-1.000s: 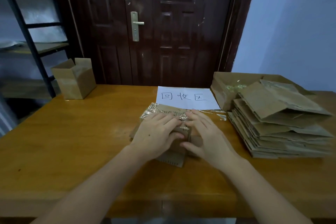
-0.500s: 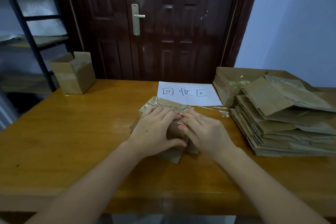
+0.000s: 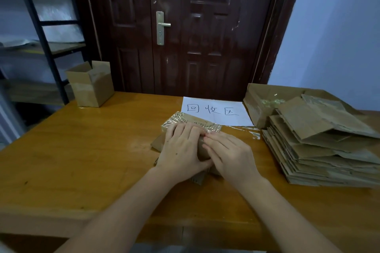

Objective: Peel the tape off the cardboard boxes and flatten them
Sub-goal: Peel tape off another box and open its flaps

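Note:
A small brown cardboard box [image 3: 202,151] lies at the table's middle, its far end wrapped in crinkled shiny tape [image 3: 174,122]. My left hand [image 3: 181,150] lies over the box's left part, with the thumb curled round its near side. My right hand [image 3: 230,155] curves over the right part, and its fingertips meet the left fingertips at the tape's edge. Both hands hide most of the box. An open, unflattened box [image 3: 90,85] stands at the table's far left corner.
A stack of flattened boxes [image 3: 320,150] fills the table's right side, with a big open box [image 3: 257,107] holding tape scraps behind it. A white paper sign [image 3: 216,111] lies beyond my hands. A tape scrap [image 3: 254,133] lies on the wood. Dark door behind, shelf rack left.
My right hand has slid in over the box until its fingertips meet the left hand's at the tape edge. The left hand and box stay put. The view shifted a little.

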`<state>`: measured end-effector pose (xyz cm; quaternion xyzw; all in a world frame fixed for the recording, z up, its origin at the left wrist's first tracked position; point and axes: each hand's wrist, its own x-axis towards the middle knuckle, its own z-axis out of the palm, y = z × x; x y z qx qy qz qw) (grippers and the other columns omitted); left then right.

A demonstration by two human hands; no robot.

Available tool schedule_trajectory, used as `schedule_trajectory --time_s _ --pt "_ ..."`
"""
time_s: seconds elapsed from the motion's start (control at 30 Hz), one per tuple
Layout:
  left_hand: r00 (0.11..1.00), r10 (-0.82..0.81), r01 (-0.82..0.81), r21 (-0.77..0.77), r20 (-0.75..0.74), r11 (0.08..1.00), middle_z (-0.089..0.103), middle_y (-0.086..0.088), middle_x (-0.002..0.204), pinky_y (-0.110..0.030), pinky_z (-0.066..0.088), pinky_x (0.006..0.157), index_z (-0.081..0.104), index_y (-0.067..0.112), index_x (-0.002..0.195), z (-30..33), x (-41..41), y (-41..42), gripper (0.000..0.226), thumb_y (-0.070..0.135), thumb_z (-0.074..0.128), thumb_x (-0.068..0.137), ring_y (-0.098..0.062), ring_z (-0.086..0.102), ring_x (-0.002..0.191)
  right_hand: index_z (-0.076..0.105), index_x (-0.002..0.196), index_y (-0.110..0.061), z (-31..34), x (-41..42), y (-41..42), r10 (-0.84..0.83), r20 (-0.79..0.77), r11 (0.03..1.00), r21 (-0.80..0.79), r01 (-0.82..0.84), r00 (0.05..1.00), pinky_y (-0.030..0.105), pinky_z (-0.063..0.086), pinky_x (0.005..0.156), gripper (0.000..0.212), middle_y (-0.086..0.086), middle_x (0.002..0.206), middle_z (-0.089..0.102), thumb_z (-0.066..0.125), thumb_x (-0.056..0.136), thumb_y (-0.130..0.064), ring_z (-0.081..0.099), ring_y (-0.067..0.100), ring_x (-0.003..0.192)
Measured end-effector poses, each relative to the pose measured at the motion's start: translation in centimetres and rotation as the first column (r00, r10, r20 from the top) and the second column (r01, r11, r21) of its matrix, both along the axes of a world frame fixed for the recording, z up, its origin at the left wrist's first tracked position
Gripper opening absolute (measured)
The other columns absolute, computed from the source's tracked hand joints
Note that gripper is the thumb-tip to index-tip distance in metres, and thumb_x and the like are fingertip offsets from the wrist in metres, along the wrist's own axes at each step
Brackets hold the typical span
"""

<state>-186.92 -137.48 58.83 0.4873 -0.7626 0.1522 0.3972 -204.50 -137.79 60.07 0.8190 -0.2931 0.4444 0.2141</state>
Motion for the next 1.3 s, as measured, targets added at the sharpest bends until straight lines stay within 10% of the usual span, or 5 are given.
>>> schedule_trajectory --time_s 0.23,0.4,0.57,0.8,1.3 --pt "0.999 0.024 -0.026 0.065 0.020 0.998 0.060 0.006 0.115 -0.042 0.037 0.108 0.059 0.023 0.113 0.1 0.1 0.0 0.059 0.067 0.069 0.077 -0.018 0.054 0.109 0.078 0.094 -0.009 -1.4 0.4 -0.3 0.014 0.022 0.997 -0.072 -0.012 1.000 0.037 0.059 0.094 0.013 0.005 0.114 0.075 0.066 0.099 -0.013 0.069 0.021 0.115" --pt "1.000 0.009 -0.012 0.103 0.029 0.995 0.060 0.008 0.116 -0.041 0.034 0.110 0.059 0.025 0.114 0.3 0.4 -0.1 0.064 0.073 0.068 0.072 -0.018 0.052 0.113 0.070 0.097 -0.012 0.3 1.0 0.9 -0.073 0.297 0.966 0.259 -0.006 0.952 0.004 0.042 0.074 0.027 -0.006 0.093 0.073 0.048 0.102 -0.028 0.064 0.003 0.085" --pt "0.998 -0.013 0.007 0.107 0.054 0.994 0.058 0.009 0.116 -0.041 0.033 0.111 0.058 0.025 0.116 0.4 0.8 -0.3 0.067 0.074 0.069 0.070 -0.017 0.051 0.113 0.068 0.097 -0.015 0.9 1.3 1.1 -0.167 0.532 0.858 0.493 -0.143 0.830 0.012 0.046 0.074 0.014 -0.012 0.091 0.068 0.058 0.101 -0.023 0.063 0.003 0.089" --pt "0.992 -0.092 0.086 0.074 0.086 0.994 0.054 0.001 0.127 -0.045 0.025 0.124 0.054 0.013 0.121 0.4 2.6 -1.2 0.078 0.073 0.071 0.075 -0.019 0.050 0.123 0.057 0.136 -0.029 1.8 0.5 0.2 0.011 0.275 0.736 0.648 -0.194 0.961 0.015 0.047 0.094 0.045 -0.017 0.130 0.061 0.062 0.095 -0.048 0.059 -0.001 0.115" --pt "0.995 -0.102 0.103 0.111 -0.009 0.989 0.051 0.001 0.136 -0.053 0.014 0.129 0.055 0.013 0.131 -0.9 3.6 -0.8 0.068 0.053 0.071 0.078 -0.021 0.038 0.146 0.069 0.124 -0.015 0.1 1.5 -2.8 0.054 -0.064 0.917 0.398 -0.024 0.996 0.045 0.047 0.107 0.050 -0.002 0.136 0.064 0.068 0.090 -0.052 0.050 0.020 0.133"
